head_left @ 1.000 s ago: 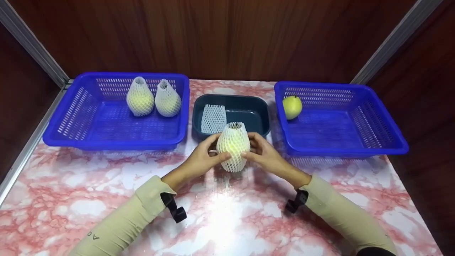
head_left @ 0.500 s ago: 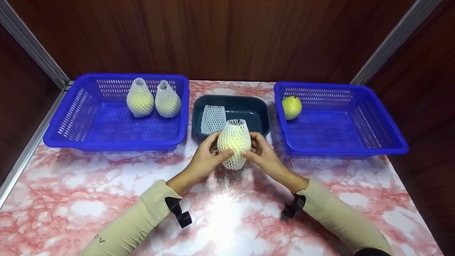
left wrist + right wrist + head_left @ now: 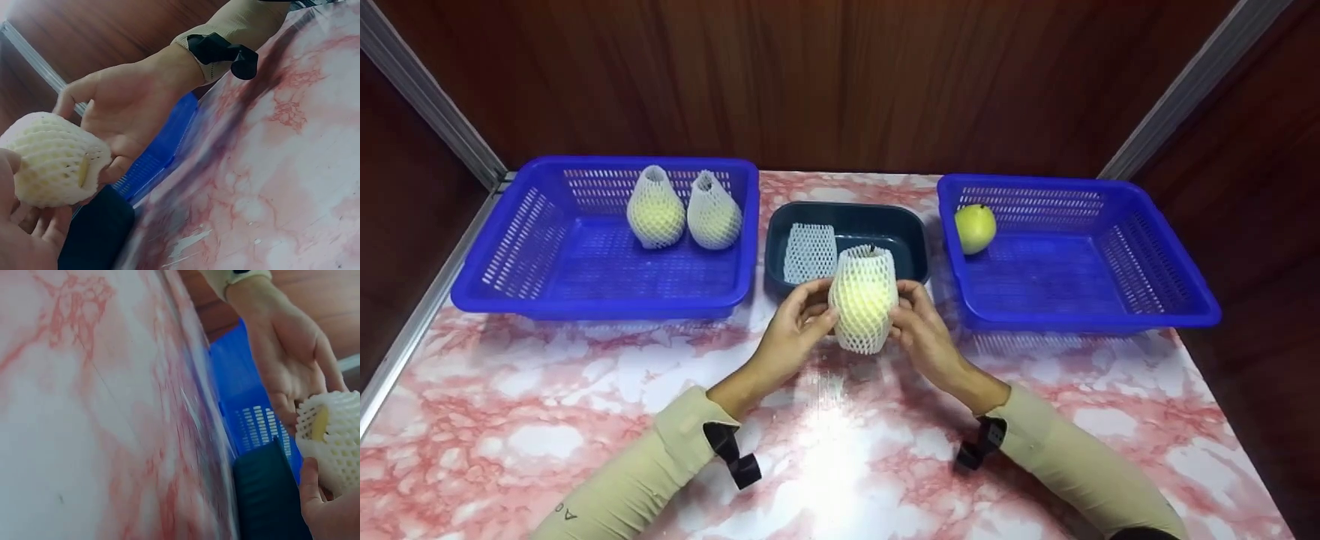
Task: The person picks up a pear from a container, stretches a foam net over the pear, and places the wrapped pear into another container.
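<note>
A yellow pear in a white foam net sleeve (image 3: 864,300) is held upright between both hands, in front of the dark bin. Its stem pokes out at the sleeve's top. My left hand (image 3: 791,330) grips its left side with thumb and curled fingers; my right hand (image 3: 928,337) holds the right side. In the left wrist view the netted pear (image 3: 53,157) shows a bit of bare skin through the sleeve's lower opening. The right wrist view shows the same sleeve (image 3: 337,450) cut off at the edge, with the right hand's fingers partly hidden.
A dark bin (image 3: 911,225) holds a flat white foam net (image 3: 810,253). In the left blue basket (image 3: 604,304) stand two netted pears (image 3: 656,214). A bare pear (image 3: 976,229) lies in the right blue basket (image 3: 1087,319). Wooden panels enclose the marbled table (image 3: 585,450).
The sleeved pear has moved slightly up and to the right. The stem has come into sight above the sleeve's rim. Both thumbs have shifted from its front to its sides.
</note>
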Demonstrator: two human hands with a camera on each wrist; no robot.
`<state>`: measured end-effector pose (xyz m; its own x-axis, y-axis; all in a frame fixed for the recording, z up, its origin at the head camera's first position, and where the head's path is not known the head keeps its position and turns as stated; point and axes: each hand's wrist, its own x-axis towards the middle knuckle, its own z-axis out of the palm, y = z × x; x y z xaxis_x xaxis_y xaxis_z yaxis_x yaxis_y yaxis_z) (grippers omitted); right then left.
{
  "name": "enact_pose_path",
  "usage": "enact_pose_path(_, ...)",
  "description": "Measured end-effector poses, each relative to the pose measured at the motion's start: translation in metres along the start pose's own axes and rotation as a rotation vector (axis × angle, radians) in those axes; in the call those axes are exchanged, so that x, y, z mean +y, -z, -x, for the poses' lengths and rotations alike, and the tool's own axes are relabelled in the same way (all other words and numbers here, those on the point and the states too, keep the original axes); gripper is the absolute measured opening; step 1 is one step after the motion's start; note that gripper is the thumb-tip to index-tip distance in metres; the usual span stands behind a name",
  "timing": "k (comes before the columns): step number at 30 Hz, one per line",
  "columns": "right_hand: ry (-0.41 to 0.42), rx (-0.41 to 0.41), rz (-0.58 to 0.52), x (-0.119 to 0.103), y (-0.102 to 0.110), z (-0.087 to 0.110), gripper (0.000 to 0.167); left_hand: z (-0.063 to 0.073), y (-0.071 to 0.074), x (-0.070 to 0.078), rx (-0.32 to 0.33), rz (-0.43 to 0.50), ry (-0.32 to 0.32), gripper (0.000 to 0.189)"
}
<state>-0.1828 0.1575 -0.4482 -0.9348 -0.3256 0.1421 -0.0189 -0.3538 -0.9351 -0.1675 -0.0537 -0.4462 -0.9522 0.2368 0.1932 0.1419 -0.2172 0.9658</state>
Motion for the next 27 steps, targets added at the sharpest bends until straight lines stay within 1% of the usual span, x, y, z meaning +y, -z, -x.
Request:
enact_pose_path(4,-0.002,-0.047,0.047,0.0026,0.0006,0.0008,0.053,0.0030,-0.0001,-0.0025,-0.017,-0.038,0.047,0.064)
enact_pose_path(6,-0.021,-0.030,0.108,0.0025,0.0018,0.0004,0.057,0.0043,0.0002,-0.0036,-0.016,-0.062,0.059,0.068)
enact_pose_path(7,-0.032,-0.016,0.133,0.0020,0.0024,0.0002,0.058,0.0049,0.0003,-0.0039,-0.008,-0.080,0.055,0.069)
enact_pose_path(10,-0.055,0.046,0.165,0.0006,0.0028,-0.0007,0.053,0.0061,0.0001,-0.0034,0.036,-0.105,0.027,0.058)
enact_pose_path(12,-0.049,0.079,0.124,0.0000,0.0024,-0.0014,0.044,0.0058,-0.0001,-0.0034,0.064,-0.105,-0.004,0.048)
enact_pose_path(15,-0.025,0.074,0.025,0.0004,0.0008,-0.0016,0.031,0.0044,-0.0005,-0.0034,0.104,-0.091,-0.037,0.042)
enact_pose_path(17,-0.013,0.044,-0.004,0.0016,-0.0001,-0.0008,0.027,0.0031,-0.0006,-0.0035,0.115,-0.076,-0.041,0.050)
enact_pose_path(18,-0.011,0.023,-0.009,0.0023,-0.0006,-0.0003,0.031,0.0029,-0.0007,-0.0034,0.115,-0.068,-0.033,0.057)
enact_pose_path(19,-0.015,0.001,-0.010,0.0030,-0.0010,0.0002,0.038,0.0028,-0.0009,-0.0033,0.107,-0.062,-0.023,0.067)
enact_pose_path(22,-0.029,-0.041,0.018,0.0046,-0.0022,0.0008,0.070,0.0026,-0.0014,-0.0038,0.052,-0.048,0.012,0.095)
enact_pose_path(23,-0.036,-0.041,0.034,0.0049,-0.0025,0.0006,0.076,0.0026,-0.0015,-0.0043,0.033,-0.046,0.018,0.100)
enact_pose_path(24,-0.040,-0.040,0.048,0.0051,-0.0028,0.0001,0.079,0.0026,-0.0015,-0.0046,0.021,-0.048,0.021,0.101)
enact_pose_path(25,-0.046,-0.033,0.065,0.0051,-0.0031,-0.0005,0.076,0.0028,-0.0015,-0.0047,0.018,-0.057,0.023,0.097)
enact_pose_path(27,-0.048,0.002,0.086,0.0047,-0.0037,-0.0017,0.065,0.0034,-0.0015,-0.0042,0.032,-0.069,0.022,0.080)
